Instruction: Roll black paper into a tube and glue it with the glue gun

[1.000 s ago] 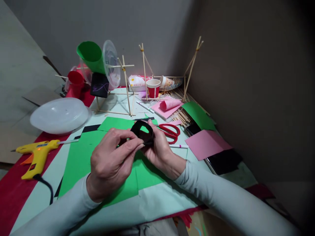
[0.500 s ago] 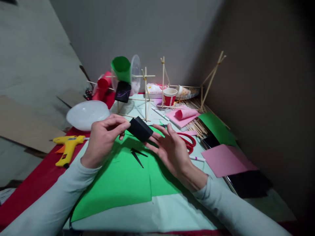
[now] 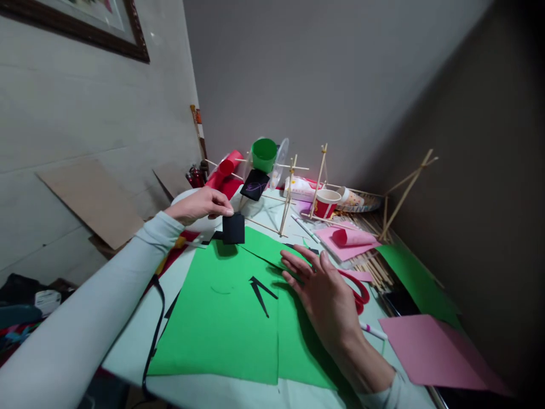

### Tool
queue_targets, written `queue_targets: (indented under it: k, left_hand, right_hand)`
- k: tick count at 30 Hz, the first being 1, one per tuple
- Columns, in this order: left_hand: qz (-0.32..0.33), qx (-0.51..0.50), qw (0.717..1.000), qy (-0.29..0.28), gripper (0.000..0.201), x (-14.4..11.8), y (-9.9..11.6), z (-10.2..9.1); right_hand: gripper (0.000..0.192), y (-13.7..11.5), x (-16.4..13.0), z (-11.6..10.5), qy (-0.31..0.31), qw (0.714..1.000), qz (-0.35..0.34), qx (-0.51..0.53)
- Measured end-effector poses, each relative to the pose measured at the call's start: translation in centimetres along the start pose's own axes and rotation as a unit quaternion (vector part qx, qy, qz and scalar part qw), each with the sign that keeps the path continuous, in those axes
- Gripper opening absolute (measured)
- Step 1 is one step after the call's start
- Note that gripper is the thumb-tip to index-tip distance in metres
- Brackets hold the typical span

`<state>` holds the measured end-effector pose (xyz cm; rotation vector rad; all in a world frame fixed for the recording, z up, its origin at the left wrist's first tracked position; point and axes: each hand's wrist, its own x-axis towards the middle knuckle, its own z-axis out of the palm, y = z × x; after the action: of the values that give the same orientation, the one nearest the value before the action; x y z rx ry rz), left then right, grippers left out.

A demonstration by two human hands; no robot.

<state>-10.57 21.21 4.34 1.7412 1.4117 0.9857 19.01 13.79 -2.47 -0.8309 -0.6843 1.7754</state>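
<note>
Between thumb and fingers, my left hand [image 3: 202, 204] pinches the top edge of a small black paper piece [image 3: 234, 229], held above the far end of the green paper sheets [image 3: 230, 329]. My right hand [image 3: 326, 295] is open, palm turned inward, over the right part of the green sheets, with nothing in it. Two thin black paper strips [image 3: 259, 292] lie on the green between the hands. Red-handled scissors [image 3: 360, 292] lie beside my right hand, their blades partly hidden behind it. Past my left hand, a black piece with purple lines [image 3: 254, 185] hangs below a green paper cup shape [image 3: 264, 154].
Stick frames [image 3: 286, 196] stand at the back, near a red-and-white paper cup [image 3: 327, 203]. Rolled pink paper [image 3: 353, 237], wooden sticks [image 3: 370, 267] and a pink sheet [image 3: 434, 349] lie to the right. A black cable [image 3: 155, 335] runs along the left edge.
My left hand has carried the black piece away from my right hand, toward the back left. The right hand no longer touches it. The view has tilted up and swung left.
</note>
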Motion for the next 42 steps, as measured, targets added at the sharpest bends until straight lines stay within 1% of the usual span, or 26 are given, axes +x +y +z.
queue_targets:
  k: [3,6,9,12,15,18,20,23,25,28,31,38,42]
  left_hand:
    - [0.017,0.055,0.998,-0.025,0.018,1.6,0.6,-1.0]
    - [0.039,0.116,0.992,-0.037,0.013,3.2,1.1,-1.1]
    - [0.065,0.174,0.981,-0.054,0.008,4.5,1.4,-0.6]
    - [0.096,0.217,0.970,-0.058,0.004,5.0,1.7,0.5]
    - [0.149,0.236,0.958,-0.056,0.006,4.4,2.1,1.8]
    - [0.213,0.232,0.947,-0.065,0.013,2.9,2.3,3.2]
    - [0.247,0.224,0.940,-0.071,0.018,1.7,2.0,4.0]
    - [0.276,0.214,0.933,-0.086,0.023,0.2,0.7,4.8]
    - [0.285,0.211,0.931,-0.082,0.025,-0.5,-0.4,5.1]
    - [0.291,0.210,0.932,-0.046,0.024,-1.1,-1.7,5.3]
    - [0.289,0.206,0.935,-0.015,0.021,-1.4,-2.4,5.3]
    - [0.262,0.174,0.949,0.015,0.018,-2.0,-2.9,5.1]
    - [0.243,0.141,0.959,0.032,0.020,-2.4,-2.1,4.8]
  right_hand:
    - [0.059,0.0,0.1,0.0,-0.003,1.000,-0.003,-0.007]
    - [0.058,0.1,0.2,-0.1,-0.005,1.000,-0.006,-0.004]
    - [0.058,0.1,0.2,-0.1,-0.007,1.000,-0.009,-0.003]
    - [0.057,0.2,0.1,-0.1,-0.013,1.000,-0.017,-0.007]
    - [0.056,0.1,-0.1,0.0,-0.023,0.999,-0.028,-0.007]
    - [0.055,0.1,-0.3,0.1,-0.026,0.999,-0.039,-0.007]
    - [0.053,0.1,-0.3,0.2,-0.028,0.999,-0.044,-0.010]
    - [0.052,0.3,-0.2,0.1,-0.031,0.998,-0.046,-0.019]
    - [0.051,0.4,-0.1,0.0,-0.034,0.998,-0.045,-0.026]
    - [0.048,0.6,0.0,-0.3,-0.043,0.998,-0.043,-0.035]
    - [0.047,0.7,0.2,-0.5,-0.045,0.997,-0.042,-0.039]
    - [0.047,1.0,0.4,-0.5,-0.053,0.996,-0.031,-0.059]
    - [0.047,0.8,0.3,-0.3,-0.046,0.996,-0.037,-0.066]
